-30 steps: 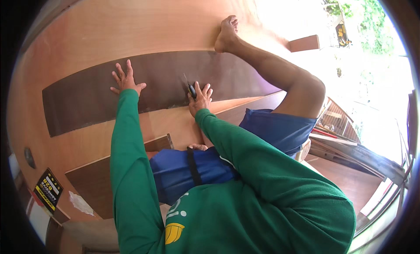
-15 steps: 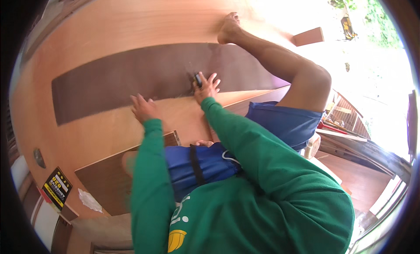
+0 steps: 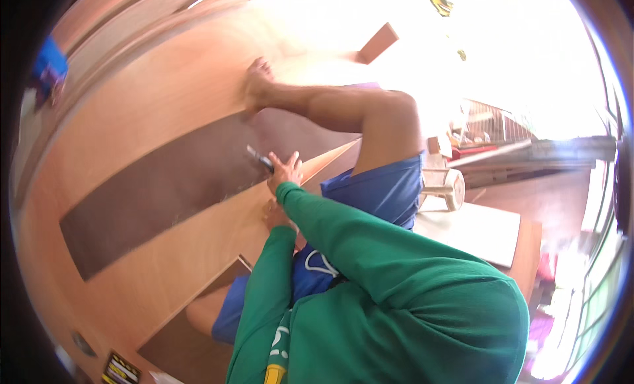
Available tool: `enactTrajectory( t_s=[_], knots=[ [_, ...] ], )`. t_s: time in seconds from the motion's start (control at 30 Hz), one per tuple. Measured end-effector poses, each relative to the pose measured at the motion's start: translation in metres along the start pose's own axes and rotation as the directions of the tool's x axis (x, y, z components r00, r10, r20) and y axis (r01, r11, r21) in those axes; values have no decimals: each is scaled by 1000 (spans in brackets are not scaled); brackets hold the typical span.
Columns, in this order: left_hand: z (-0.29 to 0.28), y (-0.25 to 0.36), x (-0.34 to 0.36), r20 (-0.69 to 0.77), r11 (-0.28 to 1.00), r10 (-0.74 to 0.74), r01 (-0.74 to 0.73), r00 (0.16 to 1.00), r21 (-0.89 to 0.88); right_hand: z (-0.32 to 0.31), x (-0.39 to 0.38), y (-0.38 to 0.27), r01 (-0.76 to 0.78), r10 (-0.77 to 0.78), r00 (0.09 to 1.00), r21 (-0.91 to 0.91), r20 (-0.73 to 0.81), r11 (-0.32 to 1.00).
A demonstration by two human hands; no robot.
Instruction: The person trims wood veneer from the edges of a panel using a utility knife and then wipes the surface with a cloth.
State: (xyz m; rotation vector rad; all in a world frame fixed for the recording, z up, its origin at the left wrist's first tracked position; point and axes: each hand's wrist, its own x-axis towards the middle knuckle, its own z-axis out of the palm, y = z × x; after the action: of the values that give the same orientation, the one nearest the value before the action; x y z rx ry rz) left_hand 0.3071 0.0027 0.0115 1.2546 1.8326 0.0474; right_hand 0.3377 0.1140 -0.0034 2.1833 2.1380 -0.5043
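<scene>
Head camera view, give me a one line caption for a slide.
Person in green sleeves crouches on a wooden panel, right hand holding a small tool at a dark strip, left hand beside it.

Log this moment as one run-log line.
right hand: grips small dark tool on dark brown veneer strip | left hand: on light plywood sheet | bare foot: on sheet

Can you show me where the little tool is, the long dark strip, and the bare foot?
Small tool [image 3: 259, 158]: head view, on its dark middle, at the right hand [image 3: 285, 174].
Dark strip [image 3: 158, 199]: head view, mid-surface.
Bare foot [image 3: 257, 83]: head view, on its top.
</scene>
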Motion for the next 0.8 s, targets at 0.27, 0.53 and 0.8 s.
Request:
enactTrajectory(
  t_s=[0.27,0.53,0.8],
  knots=[
    [-77,-79,8,-290,992,82,-49,954,118,7,-17,-16,-125,114,990,159,78,979],
    [-137,-123,27,-422,987,145,-101,895,125,23,-12,-4,-185,181,982,66,53,981],
    [-195,-165,34,-612,970,235,-224,755,95,-13,-15,-41,-178,154,975,148,162,973]
  ],
)
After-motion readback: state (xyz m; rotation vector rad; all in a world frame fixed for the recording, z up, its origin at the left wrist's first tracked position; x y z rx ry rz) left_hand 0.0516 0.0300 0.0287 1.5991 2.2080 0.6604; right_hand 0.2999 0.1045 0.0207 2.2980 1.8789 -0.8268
